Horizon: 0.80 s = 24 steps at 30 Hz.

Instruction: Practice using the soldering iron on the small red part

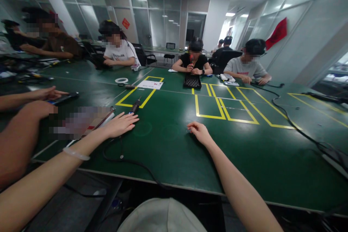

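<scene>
My left hand (pixel 122 123), a pale bracelet on its wrist, lies palm down with fingers stretched out over a dark corded electric screwdriver (pixel 135 107). The screwdriver's thin tip points away from me, and much of its body is hidden under the hand. Its black cord (pixel 130 160) curls over the table's near edge. My right hand (pixel 199 132) rests on the green table with its fingers curled together. Something tiny shows at the fingertips, too small to name.
Yellow tape rectangles (pixel 210 117) mark the green table (pixel 174 152). A white paper (pixel 150 85) and a white tape roll (pixel 121 80) lie ahead. A co-worker's hands (pixel 51 94) are at the left. Across, a person works over a black tray (pixel 192 81). Black cables (pixel 285 110) run along the right.
</scene>
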### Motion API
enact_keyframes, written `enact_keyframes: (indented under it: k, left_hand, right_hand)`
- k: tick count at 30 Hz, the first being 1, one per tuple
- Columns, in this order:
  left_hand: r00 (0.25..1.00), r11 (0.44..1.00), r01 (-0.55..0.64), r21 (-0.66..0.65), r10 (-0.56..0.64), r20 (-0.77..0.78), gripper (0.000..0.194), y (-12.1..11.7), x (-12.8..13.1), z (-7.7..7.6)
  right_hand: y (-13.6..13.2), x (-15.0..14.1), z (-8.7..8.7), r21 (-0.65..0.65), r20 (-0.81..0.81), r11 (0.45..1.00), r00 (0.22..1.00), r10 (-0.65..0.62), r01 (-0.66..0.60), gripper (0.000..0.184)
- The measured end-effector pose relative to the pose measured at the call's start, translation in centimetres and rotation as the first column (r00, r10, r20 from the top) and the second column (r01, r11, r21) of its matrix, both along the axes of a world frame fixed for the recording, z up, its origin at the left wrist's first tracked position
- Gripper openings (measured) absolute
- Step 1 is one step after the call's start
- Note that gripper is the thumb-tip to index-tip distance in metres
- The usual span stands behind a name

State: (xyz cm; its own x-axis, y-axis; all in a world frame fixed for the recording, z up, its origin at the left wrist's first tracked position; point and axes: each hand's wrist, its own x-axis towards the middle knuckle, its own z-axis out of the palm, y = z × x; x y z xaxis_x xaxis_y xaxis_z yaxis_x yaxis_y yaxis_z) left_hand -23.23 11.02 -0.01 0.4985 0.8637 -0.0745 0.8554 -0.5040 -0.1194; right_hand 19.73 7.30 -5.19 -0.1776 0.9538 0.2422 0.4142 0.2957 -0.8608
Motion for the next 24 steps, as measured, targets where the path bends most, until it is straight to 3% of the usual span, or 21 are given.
enact_keyframes:
  k: [3, 7, 11, 19, 24]
  left_hand:
    - [0.999, 0.999, -0.041, 0.03, 0.041, -0.003, 0.053, 0.8, -2.0, -0.2]
    - [0.997, 0.993, -0.057, 0.101, 0.051, 0.062, 0.055, 0.8, -2.5, 0.3]
    - [0.986, 0.979, -0.123, 0.16, 0.103, 0.129, 0.051, -0.1, -1.6, 1.7]
    - [0.987, 0.962, -0.158, 0.224, 0.153, 0.04, 0.024, -1.7, 0.6, 3.0]
    - [0.965, 0.922, -0.257, 0.29, 0.263, 0.018, 0.026, -2.2, 2.3, 4.1]
  right_hand:
    - [0.0, 0.0, 0.0, -0.002, -0.004, 1.0, 1.0, -0.002, 0.002, 0.023]
    - [-0.1, 0.0, 0.2, -0.002, -0.001, 1.0, 1.0, 0.004, -0.004, 0.022]
    - [-0.2, 0.0, 0.4, -0.006, -0.001, 1.0, 1.0, 0.004, -0.004, 0.022]
    - [-0.1, 0.1, 0.1, -0.008, -0.007, 1.0, 1.0, 0.009, -0.009, 0.021]
    - [-0.1, 0.1, 0.3, 0.017, 0.006, 1.0, 1.0, 0.014, -0.014, 0.021]
